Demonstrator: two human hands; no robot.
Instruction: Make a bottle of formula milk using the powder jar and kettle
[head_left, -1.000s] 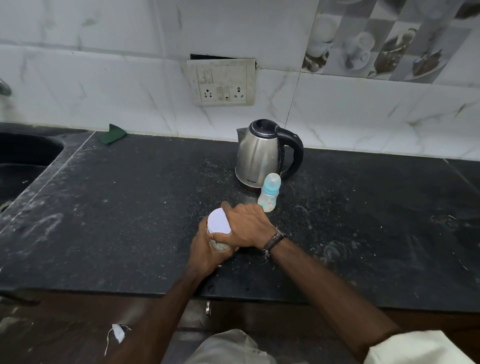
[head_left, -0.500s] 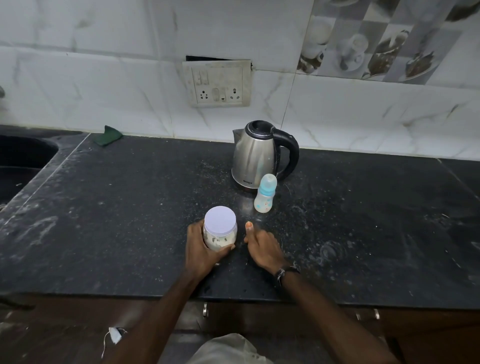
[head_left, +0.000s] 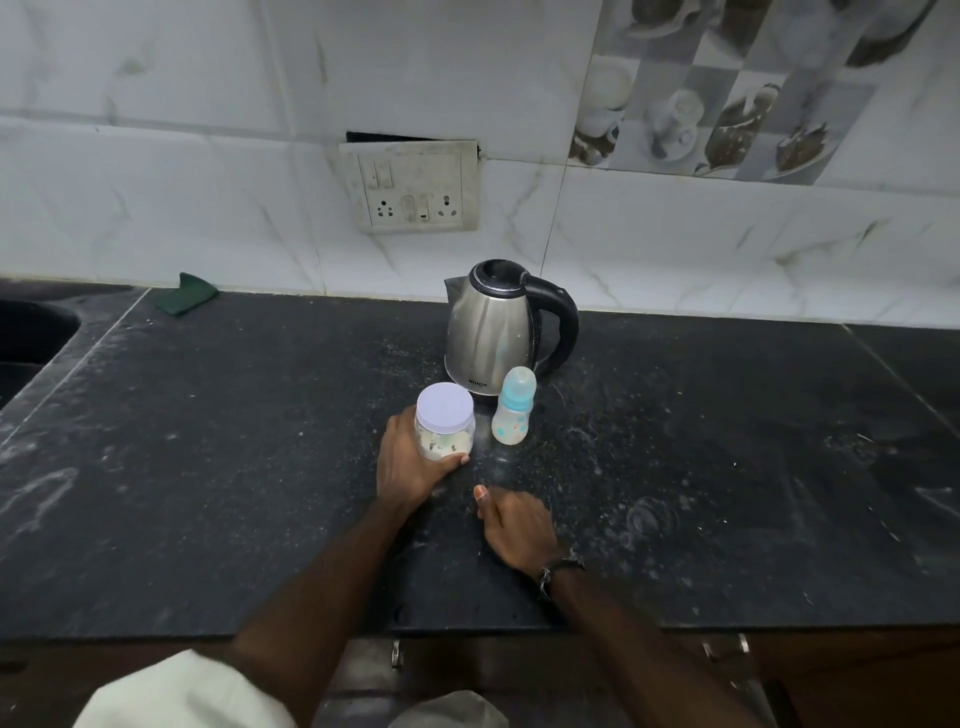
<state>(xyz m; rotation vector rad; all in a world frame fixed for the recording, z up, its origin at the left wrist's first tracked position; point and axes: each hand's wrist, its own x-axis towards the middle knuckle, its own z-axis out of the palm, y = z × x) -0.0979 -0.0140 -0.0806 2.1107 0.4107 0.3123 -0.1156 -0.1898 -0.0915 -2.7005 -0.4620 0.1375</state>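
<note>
Right grip (head_left: 511, 525): rests on the table (head_left: 234, 467) nearest the person, fingers loosely curled, thumb stretched forward, holding nothing. It lies near the jar but apart from it.
Left grip (head_left: 410, 465): wrapped round the lower wall of the powder jar (head_left: 444, 428), thumb across the front at the base. The jar stands upright on the table.
Powder jar contents: clear wall shows a pale, clumped powder filling the lower part. White lid (head_left: 445, 408) is seated on top; whether it is screwed tight cannot be told.
Baby bottle (head_left: 513, 408): just right of the jar, not touching it, upright. Teat cover and blue collar are on. The body looks empty; no liquid line shows.
Kettle (head_left: 493, 325): directly behind both, steel body, black lid closed, handle to the right. Water level is hidden.
Risk, jar: only one grip steadies it. A hard twist on the lid could slide or tip it on the dusty table and spill powder.
Risk, bottle: light, narrow and close to the jar. A grip reaching across would likely knock it over.
Risk, kettle: if hot, pouring into the narrow bottle neck could splash or scald. Temperature cannot be judged.
Risk, powder: clumps may measure unevenly and dissolve poorly.
Task progress: judged early. Jar and bottle are both unopened.
</note>
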